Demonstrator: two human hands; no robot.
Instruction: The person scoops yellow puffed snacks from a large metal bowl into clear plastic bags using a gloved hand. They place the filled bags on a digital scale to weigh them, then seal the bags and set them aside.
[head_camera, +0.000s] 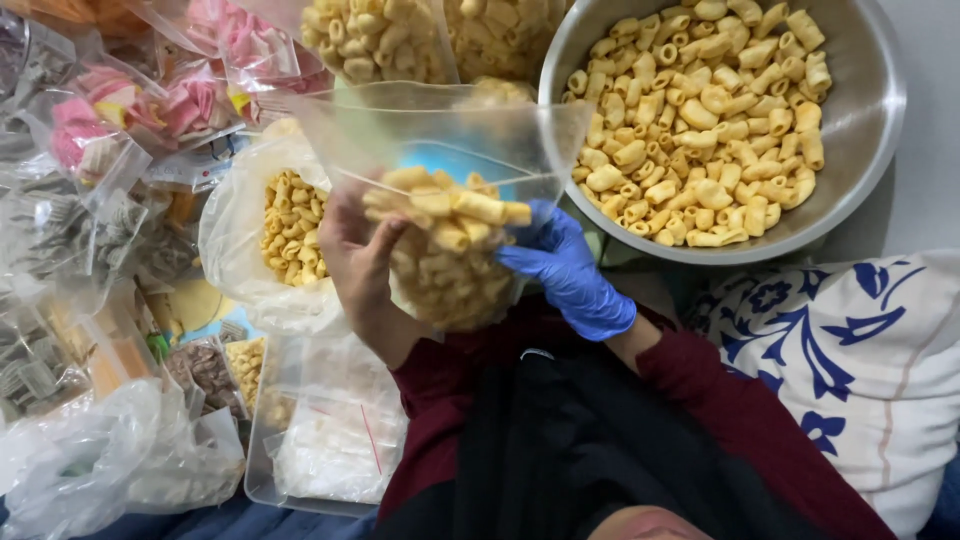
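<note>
Left hand (360, 265) grasps the overfull clear snack bag (450, 230); gloved right hand (565, 270) pinches its side (mouth gaping), so tilting could spill pieces.

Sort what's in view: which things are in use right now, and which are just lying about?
In use: clear bag of yellow snack tubes, left hand, gloved right hand, steel bowl.
Lying about: pink snack bags, filled yellow bags, patterned cushion, clear tray.

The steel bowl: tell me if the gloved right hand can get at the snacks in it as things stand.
Probably yes. The right hand is at the bag, just below the bowl; the bowl is open-topped, and nothing lies between them. But the hand is busy with the bag, which the left hand also holds.
</note>
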